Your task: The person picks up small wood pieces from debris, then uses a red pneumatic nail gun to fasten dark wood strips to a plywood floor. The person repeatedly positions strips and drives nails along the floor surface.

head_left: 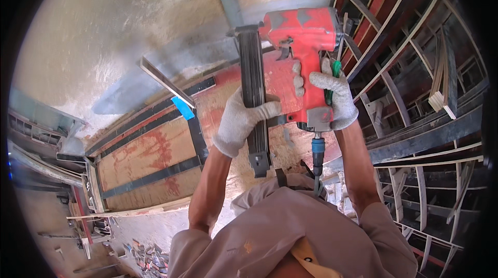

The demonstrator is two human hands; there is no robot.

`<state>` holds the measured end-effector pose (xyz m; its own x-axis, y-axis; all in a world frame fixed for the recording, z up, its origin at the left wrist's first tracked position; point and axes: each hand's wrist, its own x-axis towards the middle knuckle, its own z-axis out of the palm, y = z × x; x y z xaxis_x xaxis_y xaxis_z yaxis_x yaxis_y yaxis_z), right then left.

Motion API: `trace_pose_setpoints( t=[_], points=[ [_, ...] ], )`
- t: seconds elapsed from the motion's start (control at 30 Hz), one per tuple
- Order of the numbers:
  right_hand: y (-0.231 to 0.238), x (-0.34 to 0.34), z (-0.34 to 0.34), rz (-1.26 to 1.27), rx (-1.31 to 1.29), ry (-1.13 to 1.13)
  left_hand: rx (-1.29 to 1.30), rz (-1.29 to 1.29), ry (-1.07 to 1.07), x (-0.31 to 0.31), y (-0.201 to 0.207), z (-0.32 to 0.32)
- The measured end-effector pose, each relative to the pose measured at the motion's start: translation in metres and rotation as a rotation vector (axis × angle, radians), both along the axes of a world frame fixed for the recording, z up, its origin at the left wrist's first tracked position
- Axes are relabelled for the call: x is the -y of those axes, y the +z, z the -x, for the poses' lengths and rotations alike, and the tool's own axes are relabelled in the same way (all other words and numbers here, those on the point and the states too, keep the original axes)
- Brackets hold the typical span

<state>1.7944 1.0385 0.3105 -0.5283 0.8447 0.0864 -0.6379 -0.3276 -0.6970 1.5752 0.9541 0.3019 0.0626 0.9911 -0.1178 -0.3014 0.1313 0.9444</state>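
A red pneumatic nail gun (306, 29) is held up in front of me, its head pointing left. My right hand (334, 93), in a pale knit glove, wraps round its grip. Something green (336, 69) shows between that hand and the gun. On the left, my gloved left hand (245, 122) is closed round the gun's long dark magazine (252, 70), thumb across its front. A blue hose coupling (318, 149) plugs into the bottom of the grip, and its hose runs down towards my waist.
Behind the gun lies a wooden panel (148, 148) with dark strips and red stains. A narrow board (166, 83) with blue tape (182, 107) sticks up from it. Slatted wooden frames (399, 96) stand close on the right. Scraps (148, 257) litter the floor at lower left.
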Motion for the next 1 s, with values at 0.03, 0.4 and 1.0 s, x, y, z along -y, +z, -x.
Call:
trace_pose_setpoints(
  t=[0.03, 0.4, 1.0],
  points=[
    [0.001, 0.0, -0.002, -0.001, -0.017, 0.009, -0.005, -0.012, -0.011, 0.003, 0.007, -0.002],
    [-0.067, -0.019, 0.001, 0.288, -0.546, 0.268, -0.064, -0.018, 0.087, 0.019, 0.08, -0.045],
    [0.045, -0.035, -0.007, -0.268, 0.105, -0.215, -0.086, -0.261, 0.106, -0.021, 0.04, -0.02]
  ],
)
